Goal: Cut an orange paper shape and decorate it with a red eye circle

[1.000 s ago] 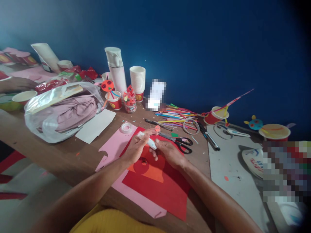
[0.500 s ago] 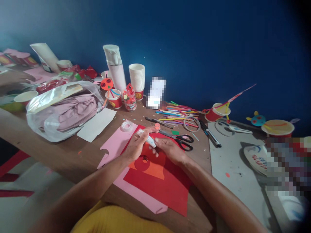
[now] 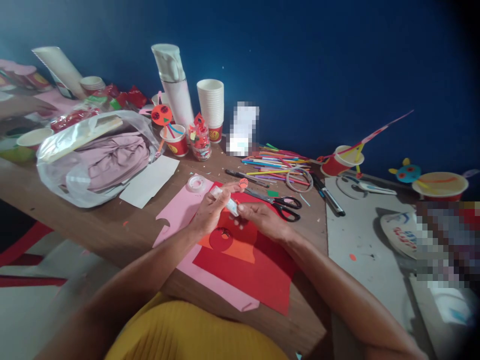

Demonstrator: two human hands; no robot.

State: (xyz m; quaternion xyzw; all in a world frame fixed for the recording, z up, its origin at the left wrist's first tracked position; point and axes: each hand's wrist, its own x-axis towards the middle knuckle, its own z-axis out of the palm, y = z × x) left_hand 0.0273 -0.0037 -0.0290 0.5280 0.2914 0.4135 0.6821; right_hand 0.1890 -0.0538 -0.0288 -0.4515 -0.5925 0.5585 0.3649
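Observation:
My left hand (image 3: 209, 212) is closed around a small white glue tube (image 3: 231, 206). On its extended index fingertip sits a small orange paper disc (image 3: 243, 183) with dark drawn lines. The fingers of my right hand (image 3: 265, 220) pinch the tube's near end, where a bit of orange shows; whether that is a cap I cannot tell. Below both hands lie red sheets (image 3: 272, 280), an orange paper piece (image 3: 243, 252) and a red paper circle (image 3: 219, 241) with black lash-like marks. A pink sheet (image 3: 221, 290) lies beneath them. Black-handled scissors (image 3: 287, 207) rest beyond my right hand.
A clear bag (image 3: 48, 175) with folded cloth stands left, by a white sheet (image 3: 150, 182). At the back are a flask (image 3: 178, 100), stacked paper cups (image 3: 210, 107) and several colored sticks (image 3: 277, 162). A marker (image 3: 330, 197) and decorated cup (image 3: 339, 160) are right.
The view has tilted slightly, so the table items sit higher in the picture. Both hands stay together at the glue tube, and my right fingers have shifted slightly on its end.

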